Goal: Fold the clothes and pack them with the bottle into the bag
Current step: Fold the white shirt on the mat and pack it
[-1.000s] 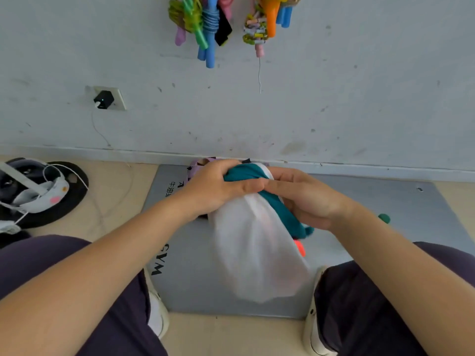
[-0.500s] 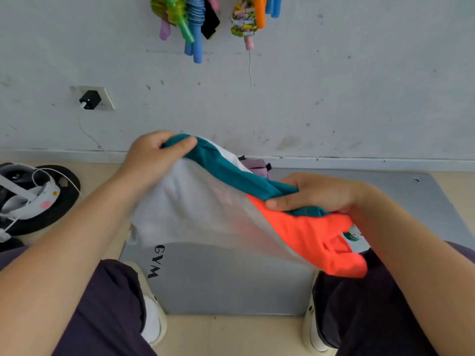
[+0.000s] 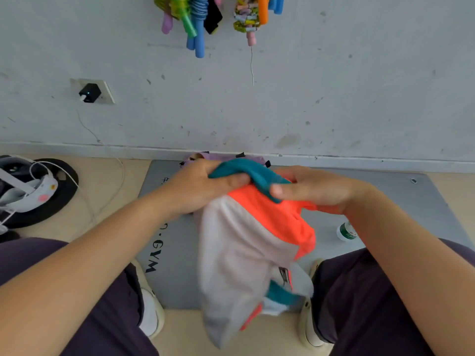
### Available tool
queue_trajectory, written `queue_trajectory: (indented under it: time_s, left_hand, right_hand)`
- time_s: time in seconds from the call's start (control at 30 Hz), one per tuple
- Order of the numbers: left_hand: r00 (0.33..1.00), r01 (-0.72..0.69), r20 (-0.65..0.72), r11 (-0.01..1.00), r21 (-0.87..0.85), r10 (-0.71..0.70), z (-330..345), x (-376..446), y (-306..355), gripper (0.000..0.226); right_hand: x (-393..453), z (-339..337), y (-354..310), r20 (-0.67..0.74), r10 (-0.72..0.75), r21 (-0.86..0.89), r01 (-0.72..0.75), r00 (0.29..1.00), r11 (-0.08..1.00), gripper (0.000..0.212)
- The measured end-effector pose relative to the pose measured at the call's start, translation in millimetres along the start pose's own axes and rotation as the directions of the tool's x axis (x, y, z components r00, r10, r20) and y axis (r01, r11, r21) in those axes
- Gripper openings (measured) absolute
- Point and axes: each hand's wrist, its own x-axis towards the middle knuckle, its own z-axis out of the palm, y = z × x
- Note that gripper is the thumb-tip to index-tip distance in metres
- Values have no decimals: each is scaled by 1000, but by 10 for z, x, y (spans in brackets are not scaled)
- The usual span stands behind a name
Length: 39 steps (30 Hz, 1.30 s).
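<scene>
Centre frame, both hands hold a garment [image 3: 239, 247] up over the grey mat [image 3: 177, 253]. Left hand [image 3: 198, 186] grips its teal edge w/ fingers curled round; right hand [image 3: 311, 187] pinches the same teal edge, thumb on top. White and orange fabric hangs down btwn the knees. Bottle [image 3: 345, 231] lies on the mat, right of centre, by the right forearm. Purple bag [image 3: 226, 158] sits behind the hands, against the wall.

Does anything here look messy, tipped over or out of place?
The bottle sits on the grey mat, partly hidden by the right arm; I cannot tell whether it is upright. The garment hangs bunched and unfolded from the left hand and right hand. A loose white cable trails across the floor.
</scene>
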Motion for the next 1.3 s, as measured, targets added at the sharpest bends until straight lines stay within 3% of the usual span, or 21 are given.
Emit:
queue_trajectory:
  time_s: [0.07,0.17,0.23,0.27,0.33,0.4,0.47,0.63,0.9,1.0,1.1,1.17,1.23,1.3]
  left_hand:
    - [993,0,-122,999,-43,-5,-83,3,-3,34]
    - [982,-10,-187,998,-54,0,-200,-6,-9,35]
    - [996,-16,-86,999,-50,12,-248,-25,10,37]
    - [1000,-15,-10,999,-33,15,-247,-33,11,41]
    - [992,-1,122,997,77,-9,-157,-61,8,50]
    - [985,19,166,982,188,-51,13,-98,18,42]
    - [993,31,101,975,219,-55,123,-96,24,44]
    - [963,177,-226,976,123,-146,-4,-36,43,62]
    - [994,66,-99,991,119,-54,72,-58,30,47]
    - [991,73,-119,996,57,-65,78,-39,4,50]
    - [977,91,-183,990,-106,-110,87,-15,-23,44]
    - [963,121,-195,947,-299,-184,47,17,-16,57]
    - [953,87,-222,890,-447,-204,-22,37,15,56]
    - [946,30,-269,879,-476,-178,-90,42,29,53]
  right_hand:
    - [-32,-38,60,28,16,-39,-15,999,999,37]
    - [-29,-20,90,-79,-42,10,43,996,999,23]
    - [-27,32,77,-120,-102,116,116,987,986,12]
    - [-22,64,61,-146,-113,179,139,983,974,18]
    - [-1,127,59,-184,-121,281,170,975,945,16]
    - [32,182,62,-180,-117,297,168,977,940,18]
    - [46,183,58,-183,-107,260,153,977,953,23]
    - [21,63,46,-324,-102,333,215,940,918,29]
    - [121,132,78,-369,-149,500,331,917,800,30]
    - [168,169,92,-393,-88,480,286,915,829,39]
    - [215,274,95,-246,-90,427,191,965,884,70]
    - [243,318,132,-144,-111,347,155,983,925,82]
    - [243,319,195,-96,-59,176,75,994,982,61]
    - [219,295,246,-68,62,-84,-68,996,994,30]
